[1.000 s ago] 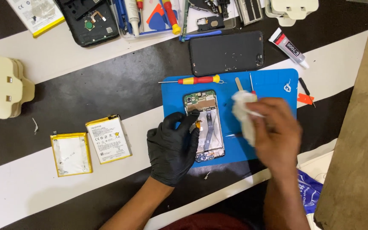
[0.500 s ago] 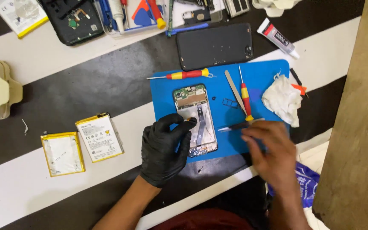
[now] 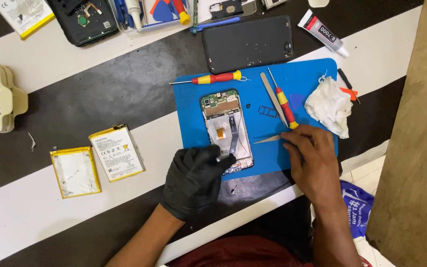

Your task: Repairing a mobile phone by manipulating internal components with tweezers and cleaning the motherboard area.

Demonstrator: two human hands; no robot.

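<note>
With the opened phone (image 3: 227, 129) pinned on the blue mat (image 3: 193, 113) by the gloved left hand (image 3: 193, 180), the tweezers (image 3: 269, 140) pinched by the right hand (image 3: 312, 160) should be guided in slowly.

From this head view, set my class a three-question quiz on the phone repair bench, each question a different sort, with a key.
1. True or false: the left hand, in a black glove, rests on the lower end of the opened phone.
2. What does the bare right hand touch? A) the crumpled tissue B) the metal tweezers C) the glue tube
3. What colour is the mat under the phone?

Key: 1 true; 2 B; 3 blue.
</note>
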